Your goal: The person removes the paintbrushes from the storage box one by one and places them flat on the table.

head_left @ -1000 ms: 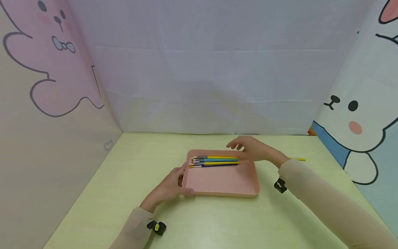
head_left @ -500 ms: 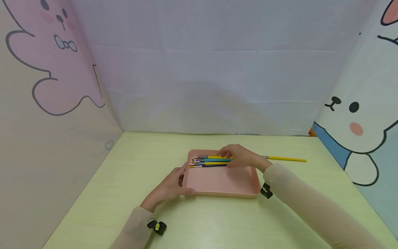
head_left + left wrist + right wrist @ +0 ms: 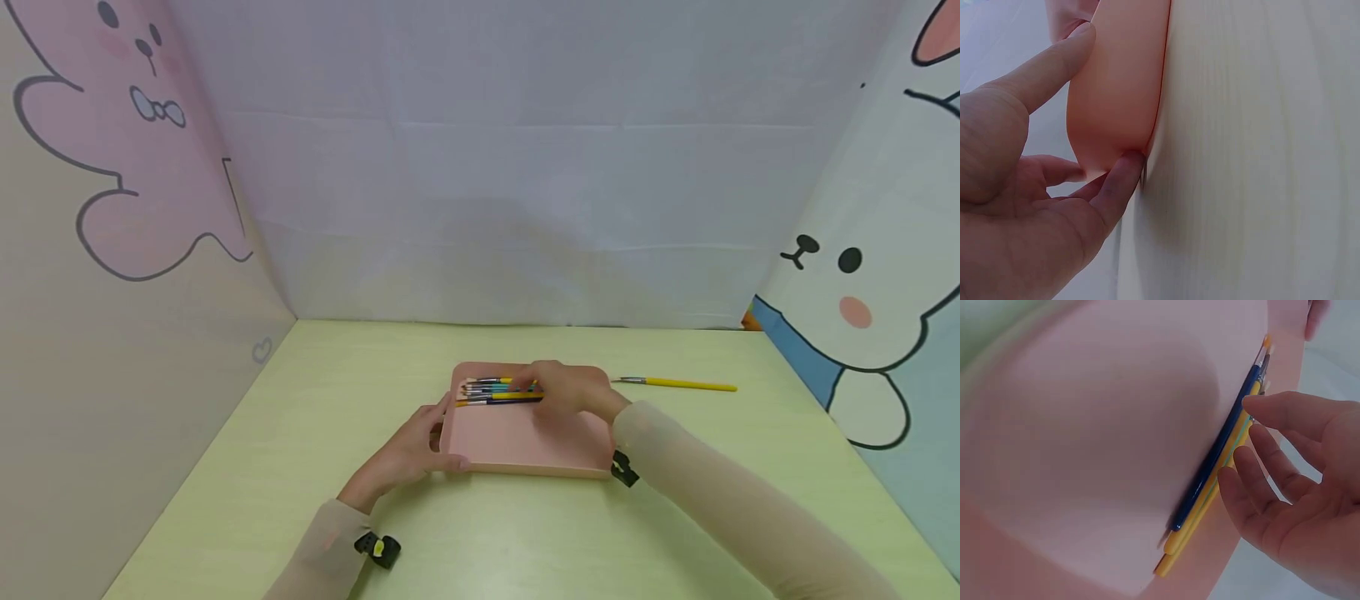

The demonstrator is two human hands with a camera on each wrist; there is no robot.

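Note:
A shallow pink tray (image 3: 495,437) sits on the table, with several paintbrushes (image 3: 480,402) lying side by side along its far part. My left hand (image 3: 401,450) grips the tray's near left corner. In the left wrist view its thumb (image 3: 1079,47) lies at the rim and a fingertip (image 3: 1127,169) tucks in at the bottom edge. My right hand (image 3: 558,390) hovers over the handle ends of the brushes, hiding part of them. The right wrist view shows its fingers loosely bent beside a dark blue brush (image 3: 1219,444) and yellow ones, none of them pinched.
One yellow paintbrush (image 3: 686,383) lies on the pale table (image 3: 525,542), just right of the tray. A white back wall (image 3: 495,208) closes off the far edge, with cartoon-printed side walls left and right.
My right hand has moved left and toward me, from the tray's far right corner to over the brushes. The yellow brush on the table has come into full sight. My left hand stays put.

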